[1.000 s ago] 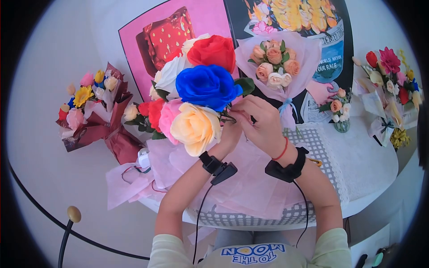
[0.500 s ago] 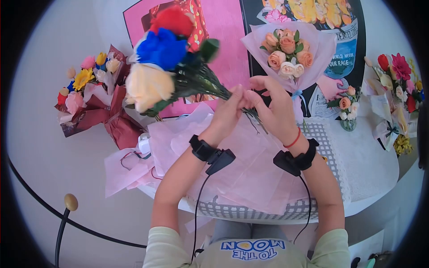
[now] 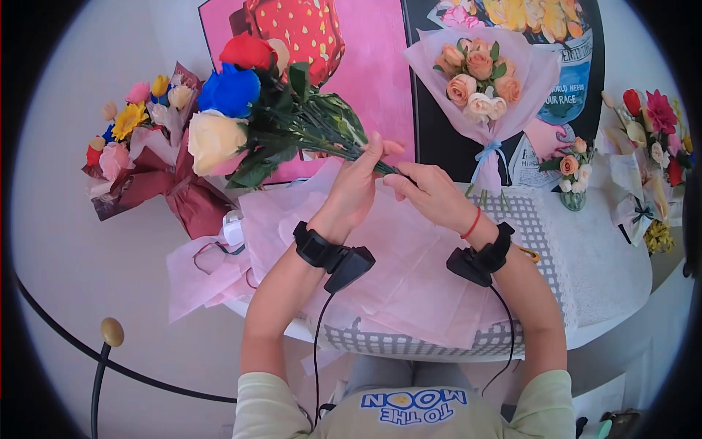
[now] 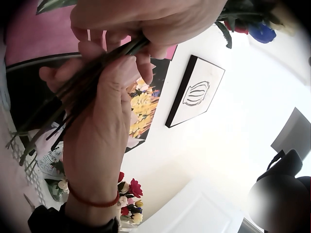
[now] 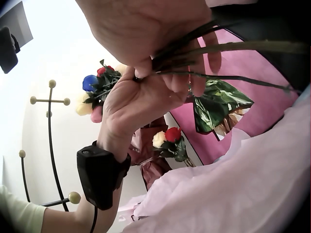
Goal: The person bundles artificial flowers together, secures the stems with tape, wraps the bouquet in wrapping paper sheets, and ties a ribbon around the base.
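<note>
A bunch of artificial roses lies tilted in the air, its blue rose [image 3: 229, 91], red rose [image 3: 247, 51] and cream rose [image 3: 216, 143] pointing left. The left hand [image 3: 354, 184] grips the green stems [image 3: 329, 132] near their lower part. At the stem ends, the right hand [image 3: 436, 196] has its thumb and fingers around them. In the left wrist view the stems [image 4: 77, 90] pass between both hands, the right hand [image 4: 97, 121] lower down. The right wrist view shows the stem ends [image 5: 243, 47] fanning out beyond the fingers.
Pink wrapping sheets [image 3: 409, 271] cover the front of the table. Behind stand a peach rose bouquet [image 3: 479, 88] and a small glass vase [image 3: 572, 199]. A dark red wrapped bouquet [image 3: 194, 197] is at the left, another bouquet [image 3: 647, 146] at the right.
The roses have swung from in front of the hands to the upper left and now lie more sideways, stems showing. Both hands have turned, and the right hand's fingers have come down around the stem ends.
</note>
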The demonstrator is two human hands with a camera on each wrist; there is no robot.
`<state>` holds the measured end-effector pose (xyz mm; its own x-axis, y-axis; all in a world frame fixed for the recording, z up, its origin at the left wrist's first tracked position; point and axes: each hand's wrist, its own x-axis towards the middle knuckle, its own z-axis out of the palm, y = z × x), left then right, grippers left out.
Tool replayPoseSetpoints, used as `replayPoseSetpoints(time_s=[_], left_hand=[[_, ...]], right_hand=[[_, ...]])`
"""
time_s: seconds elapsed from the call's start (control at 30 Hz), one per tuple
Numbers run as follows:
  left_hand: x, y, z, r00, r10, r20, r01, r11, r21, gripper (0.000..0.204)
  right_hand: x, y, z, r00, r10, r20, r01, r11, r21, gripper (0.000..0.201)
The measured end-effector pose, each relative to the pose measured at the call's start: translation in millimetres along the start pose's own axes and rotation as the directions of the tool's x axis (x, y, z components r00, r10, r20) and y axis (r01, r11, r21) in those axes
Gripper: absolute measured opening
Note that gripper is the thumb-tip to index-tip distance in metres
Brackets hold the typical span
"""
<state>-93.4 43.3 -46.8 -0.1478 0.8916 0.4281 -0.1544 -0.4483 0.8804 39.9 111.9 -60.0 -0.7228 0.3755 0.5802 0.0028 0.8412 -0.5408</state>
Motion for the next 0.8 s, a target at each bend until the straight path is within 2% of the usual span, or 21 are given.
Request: replayPoseSetpoints(time_s=[0.03, 0.1, 0.13, 0.2, 0.43, 0.5, 0.53, 0.6, 0.73, 0.8], left_hand=[[-1.7, 1.6, 2.8, 1.000, 0.000, -0.002, 0.000, 1.000, -0.003, 0.037], [-4.9, 4.0, 7.4, 0.997, -0.058, 0.044, 0.059, 0.998, -0.031, 0.037], [-4.5, 3.0, 6.5, 0.998, -0.058, 0.040, 0.059, 0.998, -0.031, 0.037], [-1.6, 0.1, 3.2, 0.997, -0.022, 0.079, 0.021, 1.000, 0.016, 0.035], [-5.2, -0.2, -6.3, 0.995, -0.032, 0.090, 0.033, 0.999, -0.012, 0.033], [-10.8, 0.9, -8.8, 0.993, -0.008, 0.119, 0.025, 0.990, -0.142, 0.037], [-14.1, 2.4, -9.3, 0.993, -0.008, 0.120, 0.025, 0.990, -0.141, 0.037], [-19.1, 6.8, -9.9, 0.991, 0.087, 0.104, -0.076, 0.992, -0.104, 0.042], [-22.5, 8.7, -16.9, 0.988, 0.144, 0.058, -0.141, 0.989, -0.047, 0.041], [-24.9, 10.1, -18.1, 0.975, 0.213, 0.066, -0.215, 0.976, 0.021, 0.039]], right_hand=[[-0.8, -1.6, -0.1, 1.000, 0.002, 0.003, -0.002, 1.000, -0.001, 0.029], [-2.3, -9.0, -0.8, 0.992, 0.104, 0.066, -0.116, 0.967, 0.227, 0.030], [-2.1, -5.7, 1.1, 0.992, 0.103, 0.070, -0.117, 0.967, 0.229, 0.030], [-1.5, 1.5, 5.4, 1.000, 0.008, 0.012, -0.010, 0.974, 0.225, 0.030], [-3.8, -3.5, 6.4, 0.994, 0.064, 0.083, -0.091, 0.922, 0.376, 0.030], [-3.6, -4.1, 6.1, 0.993, 0.069, 0.099, -0.101, 0.922, 0.373, 0.027], [-3.6, -3.5, 6.5, 0.993, 0.069, 0.097, -0.101, 0.922, 0.373, 0.027], [-3.2, -1.5, 7.6, 0.992, 0.085, 0.095, -0.115, 0.919, 0.377, 0.025], [-2.7, -2.5, 9.0, 0.990, 0.086, 0.112, -0.123, 0.914, 0.386, 0.026], [-3.4, -4.7, 8.5, 0.989, 0.077, 0.126, -0.121, 0.914, 0.387, 0.026]])
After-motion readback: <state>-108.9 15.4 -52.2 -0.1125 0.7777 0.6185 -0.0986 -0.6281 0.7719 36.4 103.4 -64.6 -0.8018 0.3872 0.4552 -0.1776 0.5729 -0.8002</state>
